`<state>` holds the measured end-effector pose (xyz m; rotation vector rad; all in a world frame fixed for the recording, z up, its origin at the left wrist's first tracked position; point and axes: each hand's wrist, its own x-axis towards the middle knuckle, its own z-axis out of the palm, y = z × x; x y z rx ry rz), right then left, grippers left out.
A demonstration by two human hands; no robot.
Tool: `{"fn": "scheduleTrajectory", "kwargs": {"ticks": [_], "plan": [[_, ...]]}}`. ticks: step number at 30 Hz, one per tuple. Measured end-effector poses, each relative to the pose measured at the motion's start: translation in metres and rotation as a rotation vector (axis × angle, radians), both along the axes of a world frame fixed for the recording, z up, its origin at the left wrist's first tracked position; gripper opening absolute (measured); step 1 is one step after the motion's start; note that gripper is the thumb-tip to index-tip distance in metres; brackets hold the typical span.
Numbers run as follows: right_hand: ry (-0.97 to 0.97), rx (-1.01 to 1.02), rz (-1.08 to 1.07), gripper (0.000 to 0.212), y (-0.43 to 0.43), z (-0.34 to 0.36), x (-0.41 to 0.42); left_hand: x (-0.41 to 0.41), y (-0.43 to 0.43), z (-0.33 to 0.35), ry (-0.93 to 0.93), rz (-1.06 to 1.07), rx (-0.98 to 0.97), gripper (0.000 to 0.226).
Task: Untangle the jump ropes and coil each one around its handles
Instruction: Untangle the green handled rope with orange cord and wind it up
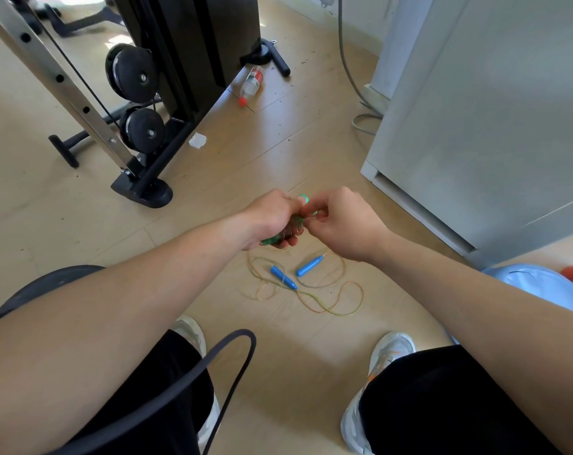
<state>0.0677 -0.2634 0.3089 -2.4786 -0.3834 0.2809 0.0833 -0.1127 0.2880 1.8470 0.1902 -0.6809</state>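
Observation:
My left hand [272, 215] grips a pair of green jump-rope handles [303, 199] with thin rope coiled round them [293, 228]. My right hand [342, 221] is beside it and pinches the rope's end near the top of the bundle. Below the hands, on the wooden floor, lies a second jump rope: two blue handles [283, 277] [309, 266] and a thin yellowish cord [331, 303] spread in loose loops. Neither hand touches it.
A black weight machine [166, 93] with pulleys stands at the left. A plastic bottle [252, 84] lies on the floor behind. A white cabinet [475, 126] fills the right. My shoes [390, 353] and knees are at the bottom, a black band [212, 359] across my left leg.

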Motion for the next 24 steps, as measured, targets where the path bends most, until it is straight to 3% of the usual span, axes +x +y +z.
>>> {"fn": "scheduleTrajectory", "kwargs": {"ticks": [4,7,11,14,18,24], "plan": [[-0.054,-0.186,0.073,0.026,-0.002,0.000,0.003,0.002,0.000,0.002,0.051,-0.047,0.052,0.039],[-0.049,-0.235,0.045,0.029,-0.006,-0.003,0.006,0.003,0.001,0.010,0.076,-0.033,-0.038,0.034],[-0.027,-0.186,0.017,0.029,-0.015,-0.002,0.009,0.001,0.007,0.018,0.055,-0.121,-0.091,0.036],[0.001,-0.191,0.000,0.031,-0.017,-0.002,0.012,0.003,0.009,0.013,-0.032,0.011,-0.086,0.054],[0.085,-0.146,0.003,0.035,-0.015,-0.001,0.012,0.007,0.015,0.009,-0.113,0.156,-0.096,0.033],[0.150,-0.024,0.036,0.033,-0.014,0.004,0.014,0.009,0.021,0.005,-0.235,0.233,-0.012,0.031]]}}
